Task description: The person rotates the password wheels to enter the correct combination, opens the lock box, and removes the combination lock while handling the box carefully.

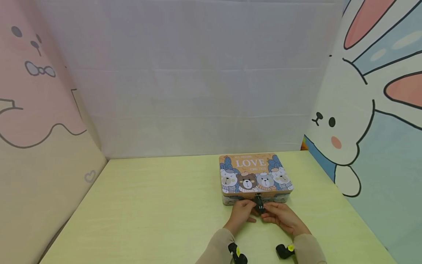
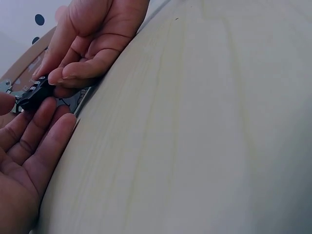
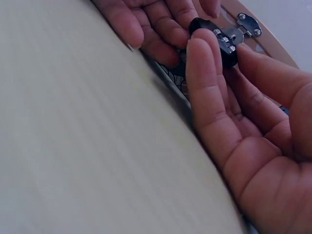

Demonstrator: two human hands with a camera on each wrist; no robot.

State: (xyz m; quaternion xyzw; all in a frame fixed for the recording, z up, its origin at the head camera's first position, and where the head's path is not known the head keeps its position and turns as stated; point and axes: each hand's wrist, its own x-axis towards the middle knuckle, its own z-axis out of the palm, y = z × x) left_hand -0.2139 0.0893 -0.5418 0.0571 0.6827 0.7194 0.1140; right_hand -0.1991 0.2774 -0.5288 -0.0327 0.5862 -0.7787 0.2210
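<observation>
A black combination padlock (image 1: 259,206) with small number dials hangs at the front of a tin box (image 1: 250,165) printed with bears and the word LOVE. In the right wrist view the padlock (image 3: 225,43) sits by the metal hasp (image 3: 249,25) on the box front. My left hand (image 1: 241,213) holds its left end, thumb above and fingers beneath. From the other side my right hand (image 1: 284,217) pinches it between thumb and fingertips. The left wrist view shows the dials on the padlock (image 2: 35,92) between both hands; part of its body is hidden by fingers.
The box stands with its lid down on a pale yellow-green table (image 1: 158,205), towards the back right. A white backdrop (image 1: 197,80) rises behind it, and a wall with a rabbit drawing (image 1: 349,139) flanks the right side. Black wrist devices show at both sleeves.
</observation>
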